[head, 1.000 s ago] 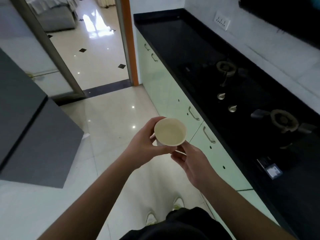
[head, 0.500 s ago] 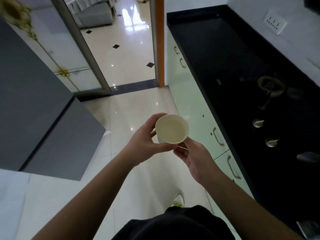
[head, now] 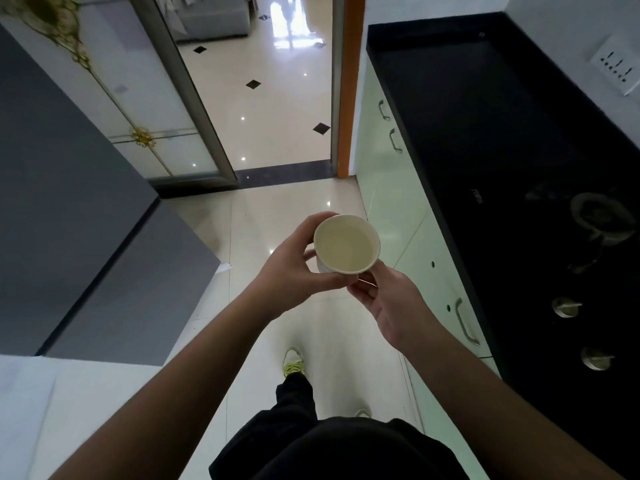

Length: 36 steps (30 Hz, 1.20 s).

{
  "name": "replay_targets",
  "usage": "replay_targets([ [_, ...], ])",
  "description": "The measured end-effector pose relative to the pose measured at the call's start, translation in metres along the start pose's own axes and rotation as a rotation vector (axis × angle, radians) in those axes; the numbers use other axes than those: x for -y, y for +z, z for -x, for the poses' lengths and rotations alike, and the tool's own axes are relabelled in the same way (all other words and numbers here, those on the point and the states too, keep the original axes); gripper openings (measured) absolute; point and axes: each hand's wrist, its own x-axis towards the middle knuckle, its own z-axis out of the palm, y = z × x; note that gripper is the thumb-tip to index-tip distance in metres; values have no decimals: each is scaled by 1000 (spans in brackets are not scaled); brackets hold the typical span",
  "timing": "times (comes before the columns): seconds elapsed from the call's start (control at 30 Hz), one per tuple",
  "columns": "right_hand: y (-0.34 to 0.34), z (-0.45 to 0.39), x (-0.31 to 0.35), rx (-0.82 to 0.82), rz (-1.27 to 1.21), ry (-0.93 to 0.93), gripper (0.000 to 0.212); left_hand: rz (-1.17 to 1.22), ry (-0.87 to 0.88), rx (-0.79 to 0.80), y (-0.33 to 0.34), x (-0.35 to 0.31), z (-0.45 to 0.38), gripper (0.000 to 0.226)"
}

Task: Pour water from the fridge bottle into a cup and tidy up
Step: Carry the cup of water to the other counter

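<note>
We carry the small cream paper cup [head: 346, 244] level at twelve o'clock, left hand [head: 294, 271] fingers curled round it, right hand [head: 391, 303] fingers pinching its base.

Walking toward the doorway, cup carried along

The person has moved forward along the counter [head: 485, 140]: the doorway [head: 277, 98] and the grey fridge [head: 69, 202] on the left loom nearer, the far stove burner [head: 601, 220] has slid down the right edge, and the near burner has dropped out of sight. One shoe [head: 293, 362] is now stepped out ahead on the floor [head: 249, 216]. The wall socket [head: 618, 65] has shifted to the upper right corner.
</note>
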Motion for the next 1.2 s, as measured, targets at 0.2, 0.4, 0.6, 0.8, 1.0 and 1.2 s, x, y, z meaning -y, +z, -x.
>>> replay_targets([
  [0.2,50,-49,13,-22,40,-19,23,46,-2,18,-51,21,-46,77],
  [0.4,92,-88,27,-54,39,-18,24,54,-1,54,-97,29,-88,78],
  [0.6,109,-122,43,-75,55,-5,26,68,-5,87,-120,37,-128,77],
  [0.8,100,-169,73,-115,33,19,25,61,-38,129,-115,39,-186,76],
  [1.0,80,-233,124,-151,27,37,24,29,-41,159,-103,29,-269,75],
  [1.2,71,-284,180,-130,52,38,23,-1,-39,171,-100,18,-346,76],
])
